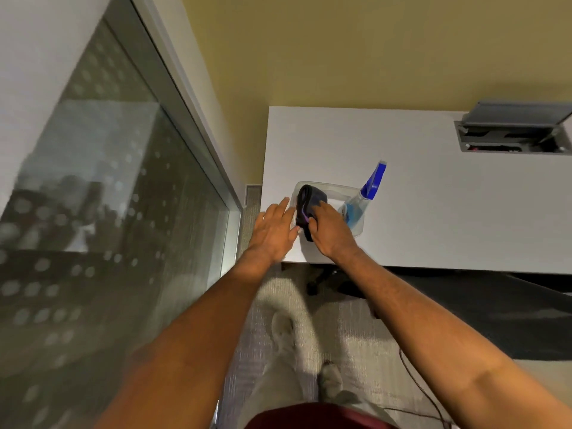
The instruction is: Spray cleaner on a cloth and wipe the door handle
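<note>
A dark folded cloth [309, 201] with a purple edge lies in a clear plastic bin [337, 191] near the front left corner of a white table [433, 196]. My right hand [329, 232] is over the bin with its fingers curled on the cloth. A spray bottle [365, 196] with a blue trigger head and blue liquid leans in the bin's right end. Held flat with straight fingers, my left hand [275, 230] touches the bin's left rim. No door handle is in view.
A frosted glass panel [108, 212] in a grey frame fills the left side. A yellow wall [340, 51] runs behind the table. An open cable box [513, 134] sits in the tabletop at the far right. A chair base and a cord lie on the carpet.
</note>
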